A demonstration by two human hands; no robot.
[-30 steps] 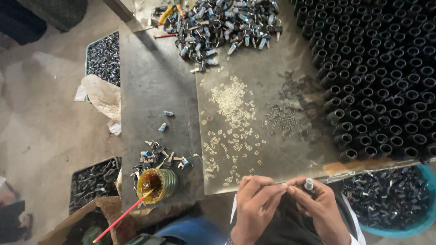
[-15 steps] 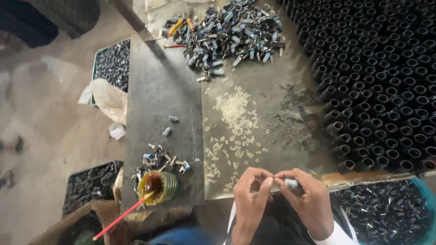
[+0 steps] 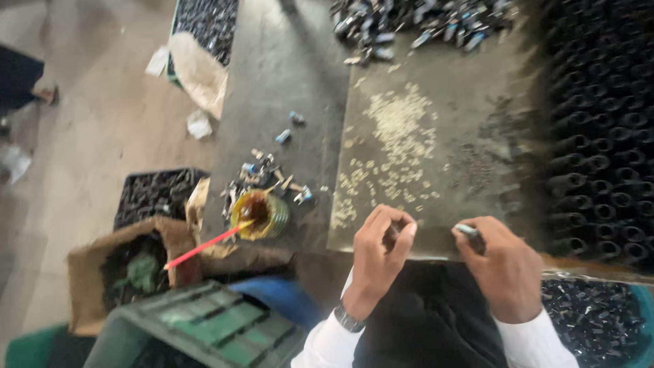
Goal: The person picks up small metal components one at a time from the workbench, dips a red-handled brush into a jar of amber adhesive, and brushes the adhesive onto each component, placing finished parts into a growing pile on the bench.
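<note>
The frame was motion-blurred, so small parts were hard to make out. At the table's near edge, the left hand [image 3: 381, 252] had its fingertips pinched together, but whatever sat between them was too small to tell. The right hand [image 3: 507, 269], just beside it, held its grip clamped on a small pale-tipped metal piece [image 3: 467, 230], most of it hidden by the fingers. A pile of similar small metal parts [image 3: 415, 24] lay along the far edge, cut off by the frame. The table [image 3: 293, 88] was a grey, worn slab with a dull metal sheet [image 3: 477, 116] over its right part, strewn with pale flat chips [image 3: 398, 140]. Rows of dark tubes [image 3: 603, 129] filled the right edge. Near the left edge stood a small glass jar [image 3: 259, 215] with a red stick [image 3: 204, 247] in it. Below were a bare concrete floor [image 3: 95, 136], a green crate [image 3: 197, 327] and a cardboard box [image 3: 129, 269].
</note>
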